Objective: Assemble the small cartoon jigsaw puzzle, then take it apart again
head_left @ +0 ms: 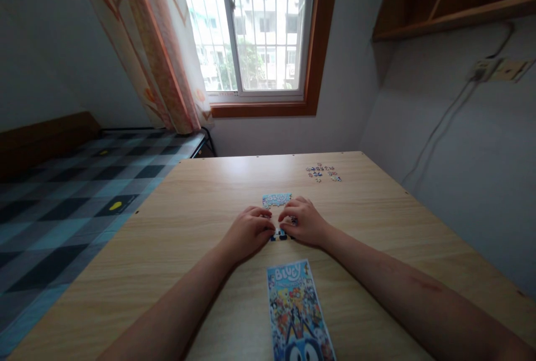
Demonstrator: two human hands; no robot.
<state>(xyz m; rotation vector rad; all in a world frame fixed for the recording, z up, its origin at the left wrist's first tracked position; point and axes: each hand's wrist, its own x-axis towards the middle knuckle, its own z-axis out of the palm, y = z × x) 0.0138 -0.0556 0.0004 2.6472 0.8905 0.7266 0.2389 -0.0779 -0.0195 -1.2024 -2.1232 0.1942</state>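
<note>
A partly assembled jigsaw puzzle (277, 200) lies flat in the middle of the table, its blue lettered strip along the far side. Bare wood shows within its outline. My left hand (250, 231) rests at its left side, fingers bent and thumb tip on the near left part. Over the right side is my right hand (305, 221), thumb and forefinger tips brought close together. Any small piece between them is too hidden to make out. Both hands cover the puzzle's side edges. Closer to me lies a printed Bluey picture sheet (298, 310).
Loose puzzle pieces (320, 171) are scattered at the table's far right. The wooden table (201, 182) stands before a window (268, 31). A bed with a checked cover (62, 227) is along the left, and a wall shelf (452, 20) hangs upper right.
</note>
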